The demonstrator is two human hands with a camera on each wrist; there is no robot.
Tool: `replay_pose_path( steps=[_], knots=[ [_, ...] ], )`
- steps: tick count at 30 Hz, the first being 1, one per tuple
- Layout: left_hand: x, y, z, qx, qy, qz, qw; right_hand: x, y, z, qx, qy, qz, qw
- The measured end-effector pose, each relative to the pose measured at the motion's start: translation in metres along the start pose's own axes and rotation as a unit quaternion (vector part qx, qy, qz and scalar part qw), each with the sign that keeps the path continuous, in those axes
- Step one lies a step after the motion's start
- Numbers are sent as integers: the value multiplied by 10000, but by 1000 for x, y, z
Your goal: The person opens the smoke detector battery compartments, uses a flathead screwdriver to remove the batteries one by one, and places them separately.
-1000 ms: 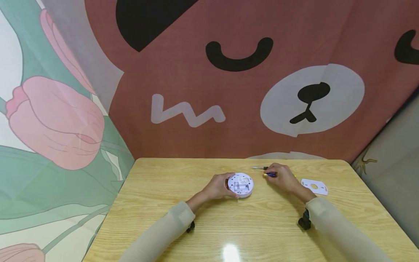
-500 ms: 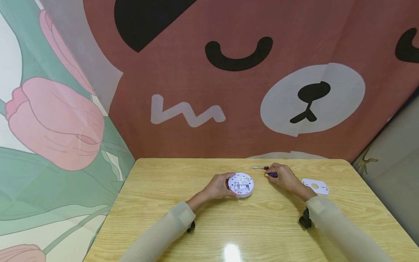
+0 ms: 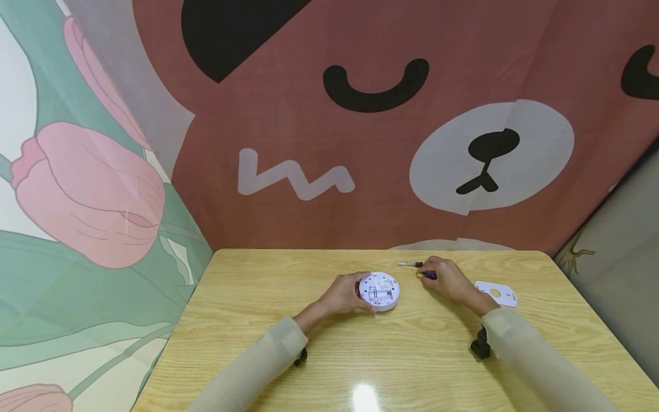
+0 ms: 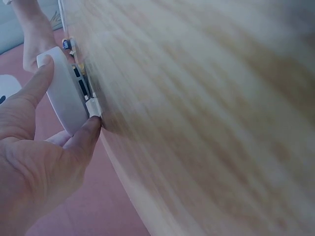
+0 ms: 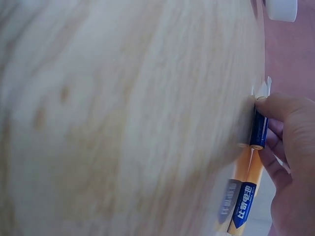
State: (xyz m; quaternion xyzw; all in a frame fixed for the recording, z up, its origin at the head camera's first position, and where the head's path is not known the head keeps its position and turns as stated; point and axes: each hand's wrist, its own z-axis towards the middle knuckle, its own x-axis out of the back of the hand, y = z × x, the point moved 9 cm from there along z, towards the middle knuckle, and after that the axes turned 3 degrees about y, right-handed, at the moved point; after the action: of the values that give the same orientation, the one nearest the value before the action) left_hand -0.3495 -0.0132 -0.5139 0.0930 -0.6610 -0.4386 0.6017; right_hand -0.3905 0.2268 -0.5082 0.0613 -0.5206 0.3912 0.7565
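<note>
My left hand (image 3: 340, 294) grips the side of a round white device (image 3: 379, 290), which looks like a smoke alarm. In the head view its back faces up, showing a battery compartment with metal contacts. The left wrist view shows the thumb and fingers around the smooth white casing (image 4: 64, 93). To the right, my right hand (image 3: 447, 278) pinches a small blue battery (image 5: 259, 129) with a yellow end, close over the table. A second battery (image 5: 242, 209), blue and orange with white lettering, lies beneath that hand, mostly hidden in the head view.
A small screwdriver (image 3: 408, 264) with a dark handle lies behind the right fingertips. Right of the right wrist is a flat white plate (image 3: 499, 294) with a round hole. The wooden table (image 3: 288, 372) ends at a printed cloth backdrop (image 3: 288, 223).
</note>
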Motion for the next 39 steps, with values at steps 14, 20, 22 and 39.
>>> replay_pose_path(
  steps=[14,20,22,39],
  knots=[
    [-1,0,0,-47,15,68,10000,19,-12,-6,9,-138,-259,9996],
    [0,0,0,-9,57,83,9999,34,-6,-12,-330,-261,-208,9989],
    [1,1,-1,-2,60,82,9999,38,-3,-15,-397,-300,-229,9985],
    [1,0,0,-16,44,70,10000,67,11,-36,-721,-541,-201,9957]
  ],
)
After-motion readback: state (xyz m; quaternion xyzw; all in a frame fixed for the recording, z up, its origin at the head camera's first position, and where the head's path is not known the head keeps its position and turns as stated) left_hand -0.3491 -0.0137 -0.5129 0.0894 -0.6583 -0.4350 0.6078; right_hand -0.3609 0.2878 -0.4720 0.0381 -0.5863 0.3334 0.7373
